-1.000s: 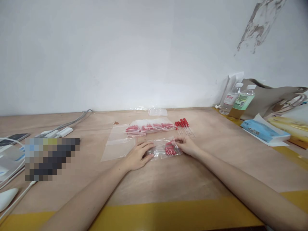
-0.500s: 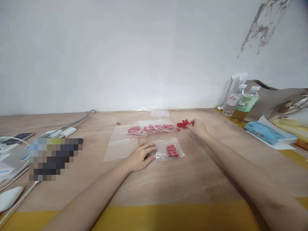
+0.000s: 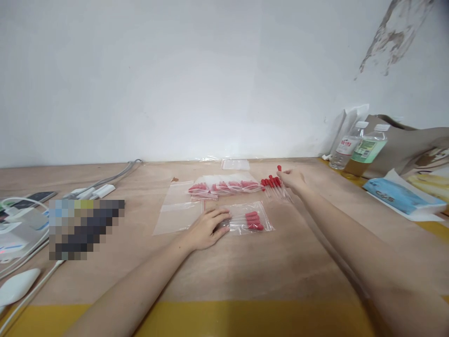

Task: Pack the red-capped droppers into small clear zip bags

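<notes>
Pinching a red-topped dropper (image 3: 279, 168), apparently, right hand (image 3: 294, 179) nearly closed, left hand (image 3: 208, 228) loosely spread on clear bag (image 3: 265, 222).

- Left hand (image 3: 210, 228): bare, with slim, tapering fingers (image 3: 221, 217) and a slender thumb (image 3: 220, 232).
- Left forearm (image 3: 147, 278): uncovered and smooth in outline, narrow at the wrist (image 3: 187, 242) and broader toward the lower edge of the view.
- A single small dark spot (image 3: 180, 247) shows near the left wrist.
- Right hand (image 3: 293, 179): bare; its finer details are too small to make out.
- Right forearm (image 3: 358, 243): uncovered, long and slender, widening toward the lower right corner.
</notes>
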A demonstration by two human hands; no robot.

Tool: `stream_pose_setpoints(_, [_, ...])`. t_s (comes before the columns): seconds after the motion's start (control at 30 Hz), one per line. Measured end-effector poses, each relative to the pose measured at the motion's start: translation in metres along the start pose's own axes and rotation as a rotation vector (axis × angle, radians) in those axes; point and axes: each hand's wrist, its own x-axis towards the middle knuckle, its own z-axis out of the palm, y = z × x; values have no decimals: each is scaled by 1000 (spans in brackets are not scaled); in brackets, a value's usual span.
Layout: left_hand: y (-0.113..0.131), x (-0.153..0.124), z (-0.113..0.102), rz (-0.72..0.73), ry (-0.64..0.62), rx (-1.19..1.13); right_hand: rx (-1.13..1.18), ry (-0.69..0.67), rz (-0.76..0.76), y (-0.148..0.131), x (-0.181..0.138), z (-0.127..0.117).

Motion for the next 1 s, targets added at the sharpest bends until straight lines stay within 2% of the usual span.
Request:
stream_pose_setpoints(0.13, [0,0,0,7,-10,9,382,63,-85,6,-21,-2])
stream_pose_setpoints(0.2, [0,0,-1,5,-11,10,599,20,-109,12,-39,0])
stream_pose_setpoints(0.27, [1,1,-1,0,-10,8,682,-45,-104,19,-56,4])
stream_pose_setpoints(0.4, [1,1,-1,-3,-13,9,829,-107,-20,24,-81,14])
stream_pose_setpoints(0.57, [1,0,-1,-15,-8,3,1049,-252,121,19,-97,25])
stream_pose_setpoints(0.7, [2,-1,-2,-32,0,3,1062,-396,109,16,-107,24])
stream_pose_setpoints(0.87, [2,-1,-2,-41,-10,-1,847,-569,14,15,-113,17])
stream_pose_setpoints(1.0, [3,-1,-2,-49,-1,-11,706,-604,-48,13,-116,18])
